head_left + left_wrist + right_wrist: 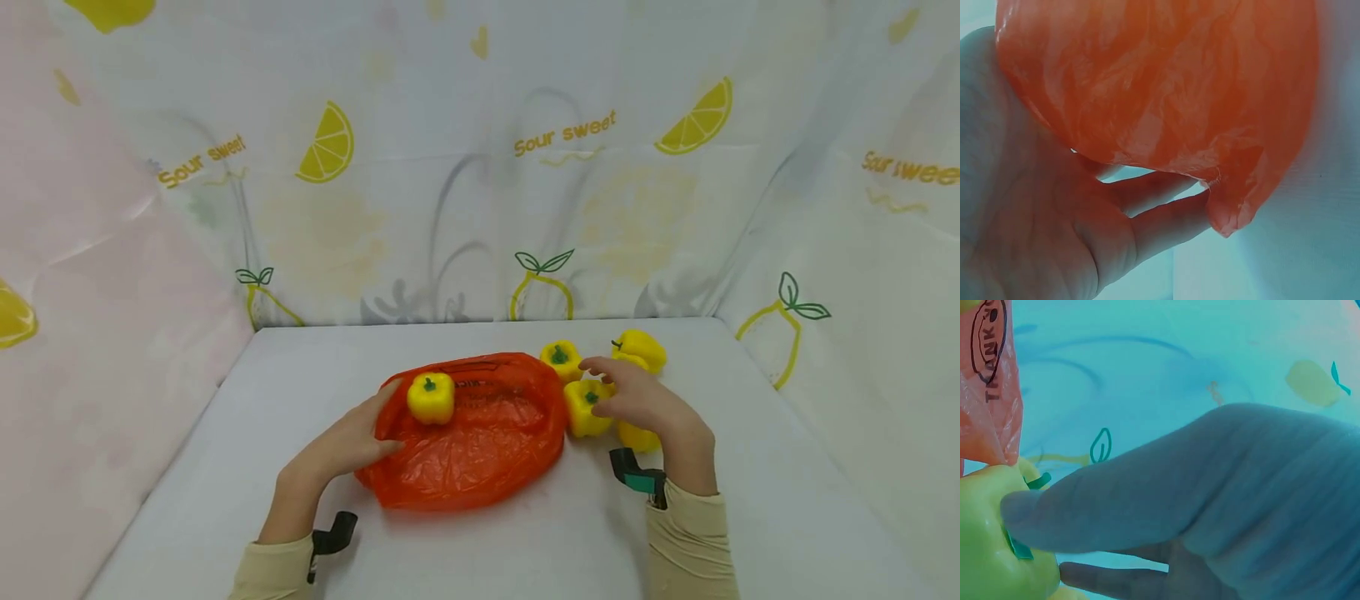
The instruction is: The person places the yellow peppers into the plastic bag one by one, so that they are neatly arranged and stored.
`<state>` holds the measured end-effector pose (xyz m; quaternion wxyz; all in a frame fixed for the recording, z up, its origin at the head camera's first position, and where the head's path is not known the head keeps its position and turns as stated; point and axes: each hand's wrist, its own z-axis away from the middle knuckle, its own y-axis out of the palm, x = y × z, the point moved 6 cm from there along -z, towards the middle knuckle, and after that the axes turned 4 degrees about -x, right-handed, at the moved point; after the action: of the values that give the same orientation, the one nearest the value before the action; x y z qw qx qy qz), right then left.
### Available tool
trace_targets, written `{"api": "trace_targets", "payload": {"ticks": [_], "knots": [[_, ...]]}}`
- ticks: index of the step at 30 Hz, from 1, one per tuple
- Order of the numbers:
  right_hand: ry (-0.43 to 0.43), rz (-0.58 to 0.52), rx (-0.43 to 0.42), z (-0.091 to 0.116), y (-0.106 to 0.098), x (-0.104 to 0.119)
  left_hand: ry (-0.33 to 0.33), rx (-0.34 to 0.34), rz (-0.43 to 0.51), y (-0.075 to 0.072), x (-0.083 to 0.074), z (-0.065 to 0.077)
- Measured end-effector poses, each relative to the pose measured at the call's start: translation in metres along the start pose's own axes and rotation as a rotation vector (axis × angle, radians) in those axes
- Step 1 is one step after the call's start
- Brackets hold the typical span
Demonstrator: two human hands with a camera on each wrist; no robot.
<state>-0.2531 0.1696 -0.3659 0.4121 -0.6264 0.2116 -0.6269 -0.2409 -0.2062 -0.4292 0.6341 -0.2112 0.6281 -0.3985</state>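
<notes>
Red bag (465, 471), yellow peppers (582, 412).
Head: left hand (351, 439) spread loosely, empty, at the bag's nine o'clock; one pepper (431, 402) on or in it toward ten; others at two to three, by the spread, empty right hand (647, 402). Left wrist: extended fingers (1169, 226) behind the bag. Right wrist: thumb (1079, 515) overlaps a pepper, contact unclear.

Bag (465, 471): thin, crinkled, glossy plastic; peppers (431, 405) smooth, shiny.
</notes>
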Motion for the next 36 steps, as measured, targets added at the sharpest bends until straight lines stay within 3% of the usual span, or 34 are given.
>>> {"api": "trace_targets", "payload": {"ticks": [5,12,23,28,36], "knots": [[0.013,0.011,0.019,-0.001,0.009,-0.002,0.021,-0.005,-0.014,0.000,0.000,0.002],[0.001,0.046,0.041,-0.006,0.021,-0.002,-0.004,-0.013,-0.029,0.001,0.003,0.003],[0.004,0.083,0.002,-0.013,0.022,-0.006,-0.004,-0.015,-0.019,0.003,-0.001,0.002],[-0.045,0.106,-0.043,-0.015,0.018,-0.006,-0.001,-0.006,-0.020,0.003,-0.001,0.001],[-0.041,0.062,-0.103,-0.015,0.012,-0.008,-0.004,-0.002,-0.023,0.004,0.000,0.001]]}}
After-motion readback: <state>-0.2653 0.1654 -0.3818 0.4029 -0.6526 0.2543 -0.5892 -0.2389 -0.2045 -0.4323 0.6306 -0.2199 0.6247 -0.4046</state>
